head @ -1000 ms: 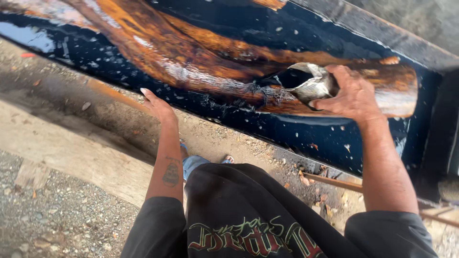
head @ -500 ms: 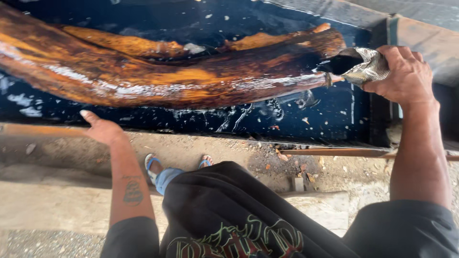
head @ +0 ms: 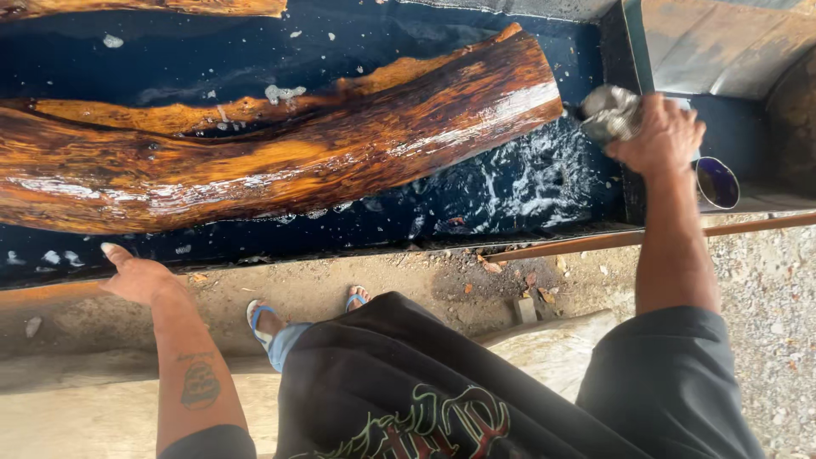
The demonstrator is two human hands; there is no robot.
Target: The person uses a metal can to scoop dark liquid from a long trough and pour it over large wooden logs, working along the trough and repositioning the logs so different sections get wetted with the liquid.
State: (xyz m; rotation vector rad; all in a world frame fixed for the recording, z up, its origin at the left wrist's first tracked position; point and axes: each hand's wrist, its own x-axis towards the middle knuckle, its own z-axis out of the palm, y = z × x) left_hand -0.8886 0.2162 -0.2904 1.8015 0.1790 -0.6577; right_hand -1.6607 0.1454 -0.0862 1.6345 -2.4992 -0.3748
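Note:
A long wet slab of orange-brown wood (head: pixel 280 161) lies in dark water inside a black trough (head: pixel 544 234). My right hand (head: pixel 663 136) grips a crumpled grey cloth (head: pixel 610 110) just past the slab's right end, over the trough's end wall. My left hand (head: pixel 140 276) rests flat, fingers together, on the trough's near rim below the slab's left part. It holds nothing.
A second piece of wood (head: pixel 144 8) lies along the far side of the trough. A round dark lens-like object (head: pixel 718 183) sits on a ledge right of my right hand. A rusty rod (head: pixel 646 238) runs along the ground. My sandalled feet (head: pixel 263 319) stand on dirt beside a pale plank (head: pixel 85 416).
The view has shifted along the slab toward its right end. My right hand with the cloth has come off the slab's end, and my left hand has slid right along the rim.

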